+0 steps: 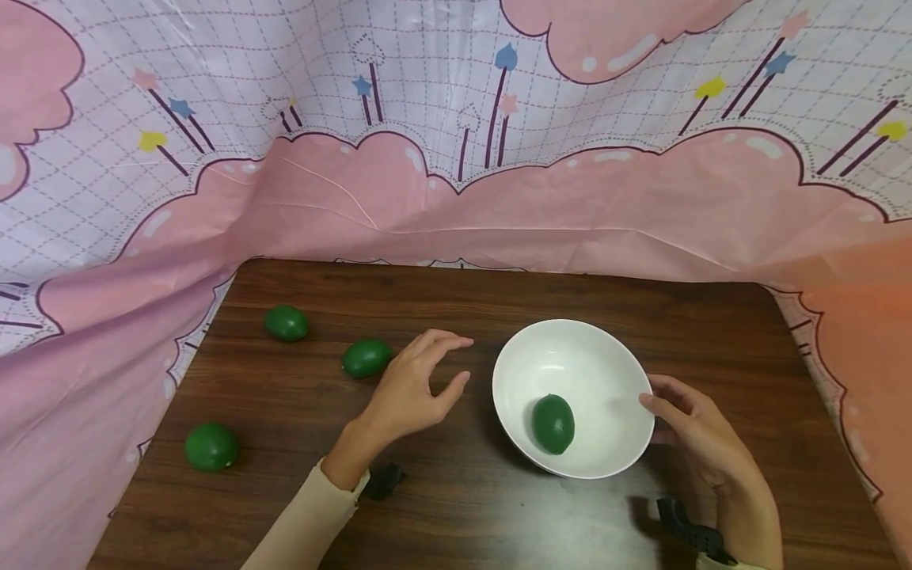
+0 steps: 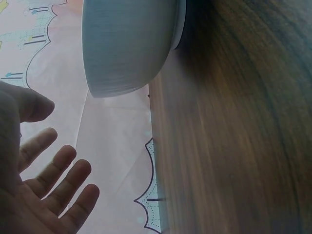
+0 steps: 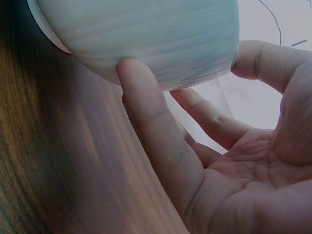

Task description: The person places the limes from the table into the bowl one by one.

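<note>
Bowl (image 1: 606,356), white, sits on the dark wooden table (image 1: 456,507), one green lime (image 1: 552,423) lying inside near its front wall. Right hand (image 1: 701,435) is at the bowl's right side; thumb on the rim, a fingertip (image 3: 130,68) pressed against the outer wall, fingers loosely curved around it. Left hand (image 1: 416,388) hovers just left of the bowl, fingers spread and relaxed, holding nothing, not touching it. Three more limes lie further left of the bowl: one (image 1: 366,358) beside the left hand, one (image 1: 286,323) beyond it, one (image 1: 210,446) near the table's left edge. Pink patterned cloth (image 1: 456,158) hangs behind.
</note>
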Tool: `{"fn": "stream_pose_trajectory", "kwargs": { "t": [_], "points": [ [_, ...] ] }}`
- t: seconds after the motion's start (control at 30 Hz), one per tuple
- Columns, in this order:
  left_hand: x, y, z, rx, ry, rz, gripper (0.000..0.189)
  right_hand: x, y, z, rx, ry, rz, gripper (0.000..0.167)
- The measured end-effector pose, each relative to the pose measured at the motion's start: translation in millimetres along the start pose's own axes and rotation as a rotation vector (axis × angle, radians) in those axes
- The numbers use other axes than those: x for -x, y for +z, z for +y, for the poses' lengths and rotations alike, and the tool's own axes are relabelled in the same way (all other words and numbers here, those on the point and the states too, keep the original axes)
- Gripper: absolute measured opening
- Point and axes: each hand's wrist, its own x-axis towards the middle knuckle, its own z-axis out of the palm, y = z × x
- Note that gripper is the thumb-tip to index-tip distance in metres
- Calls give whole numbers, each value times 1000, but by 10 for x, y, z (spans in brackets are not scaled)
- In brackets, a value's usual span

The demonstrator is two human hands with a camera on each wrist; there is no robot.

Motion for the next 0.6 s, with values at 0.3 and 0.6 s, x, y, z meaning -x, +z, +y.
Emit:
{"fn": "stream_pose_trajectory", "kwargs": {
  "t": [0.3,0.6],
  "points": [
    [48,-1,-57,5,-12,0,42,13,-3,-3,12,-35,-7,50],
    [74,-25,-118,-37,-16,-3,42,14,4,7,28,-22,2,53]
  ]
}}
